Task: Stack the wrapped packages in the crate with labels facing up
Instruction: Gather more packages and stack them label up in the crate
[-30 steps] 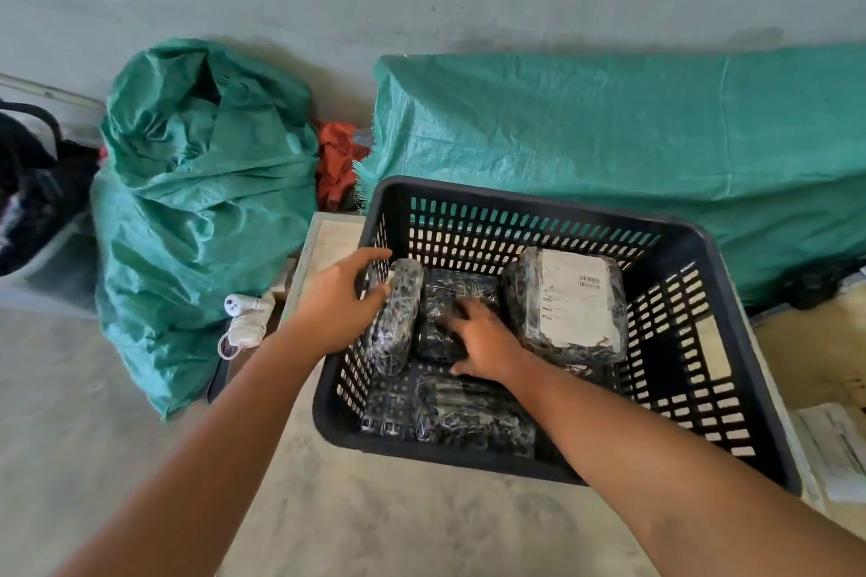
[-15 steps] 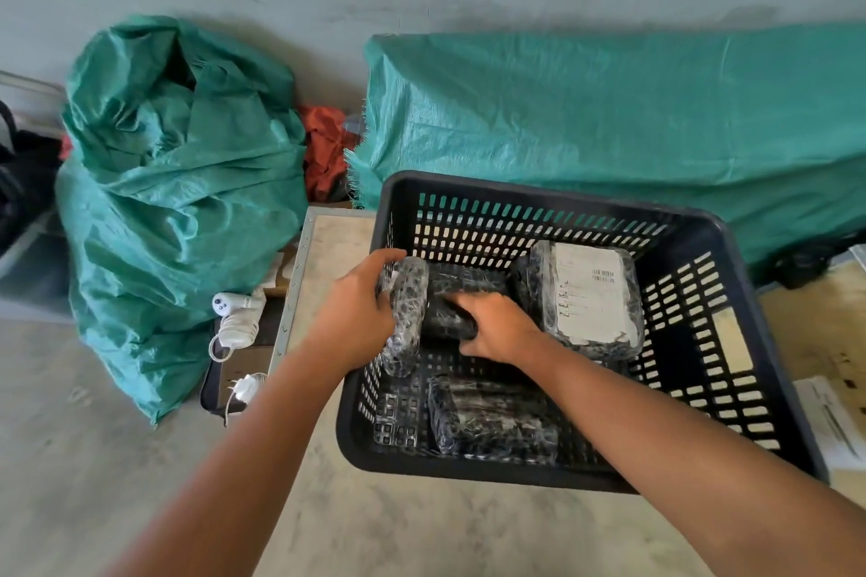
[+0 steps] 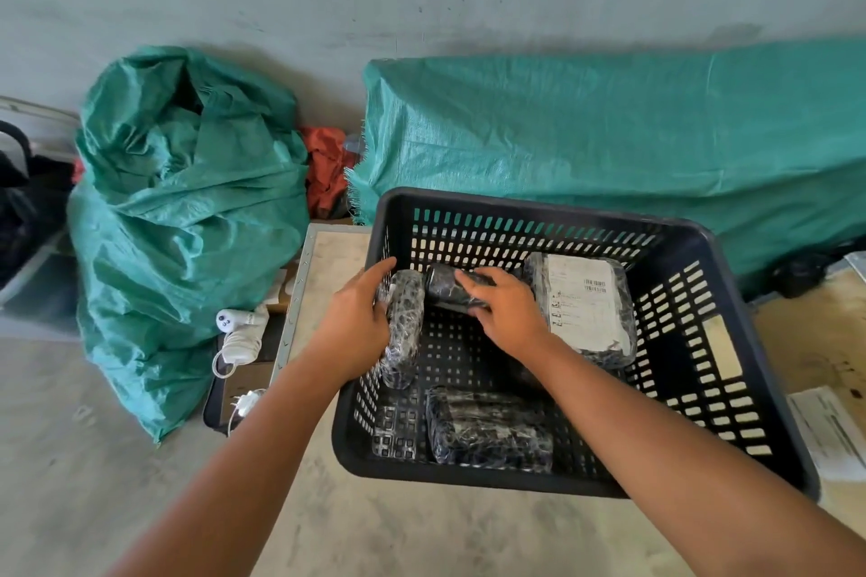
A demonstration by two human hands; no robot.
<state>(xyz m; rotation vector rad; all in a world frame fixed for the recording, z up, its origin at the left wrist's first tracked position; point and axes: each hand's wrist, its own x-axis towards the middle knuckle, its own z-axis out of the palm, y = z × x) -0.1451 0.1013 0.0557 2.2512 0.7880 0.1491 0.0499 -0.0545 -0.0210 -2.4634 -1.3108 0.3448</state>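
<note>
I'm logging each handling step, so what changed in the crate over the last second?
The right hand went from resting flat on the dark middle package to gripping it and lifting its end off the crate floor. The left hand kept its hold on the package standing on edge by the left wall. The labelled package and the front package stayed put.

Single head-worn wide-angle view, looking forward and steeply down, close over a black crate, green sacks and wall behind
</note>
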